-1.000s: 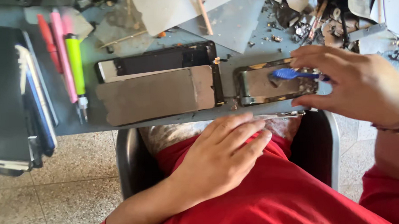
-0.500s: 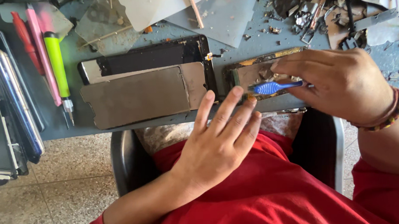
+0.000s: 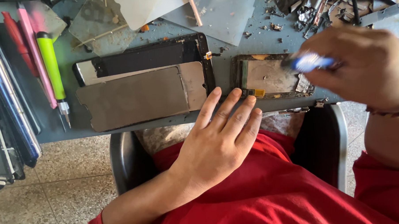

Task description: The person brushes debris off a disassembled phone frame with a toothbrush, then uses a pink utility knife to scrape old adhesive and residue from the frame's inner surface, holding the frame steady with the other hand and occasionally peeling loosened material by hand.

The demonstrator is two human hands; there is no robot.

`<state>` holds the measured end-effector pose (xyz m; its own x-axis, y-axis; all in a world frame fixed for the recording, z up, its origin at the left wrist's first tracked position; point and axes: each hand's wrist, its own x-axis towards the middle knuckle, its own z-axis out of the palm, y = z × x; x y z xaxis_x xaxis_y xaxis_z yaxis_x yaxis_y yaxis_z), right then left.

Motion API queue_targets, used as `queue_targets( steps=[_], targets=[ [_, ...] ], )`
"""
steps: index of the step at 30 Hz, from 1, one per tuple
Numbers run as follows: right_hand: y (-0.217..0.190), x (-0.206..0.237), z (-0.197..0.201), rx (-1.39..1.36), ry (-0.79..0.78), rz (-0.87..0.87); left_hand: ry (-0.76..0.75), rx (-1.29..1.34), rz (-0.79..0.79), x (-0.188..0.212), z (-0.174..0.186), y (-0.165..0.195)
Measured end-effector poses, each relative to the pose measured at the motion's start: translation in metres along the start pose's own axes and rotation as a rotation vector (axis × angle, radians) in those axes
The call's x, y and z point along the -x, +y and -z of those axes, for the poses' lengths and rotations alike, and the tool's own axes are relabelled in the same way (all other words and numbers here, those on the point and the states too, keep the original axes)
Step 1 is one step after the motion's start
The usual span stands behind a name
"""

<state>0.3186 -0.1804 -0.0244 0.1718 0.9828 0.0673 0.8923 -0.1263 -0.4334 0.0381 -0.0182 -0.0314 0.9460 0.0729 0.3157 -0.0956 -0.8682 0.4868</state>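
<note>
While the right hand (image 3: 361,69) hovers over the right part of the bench (image 3: 237,49), its grip is clenched on a small blue tool (image 3: 310,61), which is motion-blurred and pinched between the fingertips. The tool's end sits above the upper right corner of an opened phone frame (image 3: 271,76), a dark rectangular shell lying flat near the front edge of the bench with a metal plate and a small yellow-orange connector exposed inside it. Whether the tool touches the frame cannot be determined.

The left hand (image 3: 220,140) is released: its fingers (image 3: 228,109) are spread and extended, palm down, with the fingertips at the front edge of the bench, just beside the lower left corner of the phone frame and the right end of a grey metal back plate (image 3: 137,98). The hand holds nothing.

The grey plate lies partly over a black display panel (image 3: 149,58) to the left of the frame. Further left, a green-handled screwdriver (image 3: 52,68) lies beside pink and red tools (image 3: 31,56). Several phones (image 3: 10,127) are stacked on edge at the far left. Sheets of clear film (image 3: 99,22) and scattered debris (image 3: 311,11) occupy the rear of the bench. A red garment (image 3: 273,193) covers the person's lap below.
</note>
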Motion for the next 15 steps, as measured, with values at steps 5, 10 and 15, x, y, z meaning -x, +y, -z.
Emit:
queue_targets(
  steps=[5, 10, 15],
  targets=[
    [0.053, 0.024, -0.02, -0.596, 0.373, -0.431, -0.004, -0.003, -0.01, -0.001, 0.001, 0.0],
    [0.032, 0.046, 0.004, -0.03, 0.058, -0.461, -0.03, -0.035, -0.004, -0.002, 0.001, 0.003],
    [-0.038, 0.05, 0.006, -0.158, 0.178, -0.56, -0.037, -0.072, 0.012, -0.001, 0.003, 0.003]
  ],
)
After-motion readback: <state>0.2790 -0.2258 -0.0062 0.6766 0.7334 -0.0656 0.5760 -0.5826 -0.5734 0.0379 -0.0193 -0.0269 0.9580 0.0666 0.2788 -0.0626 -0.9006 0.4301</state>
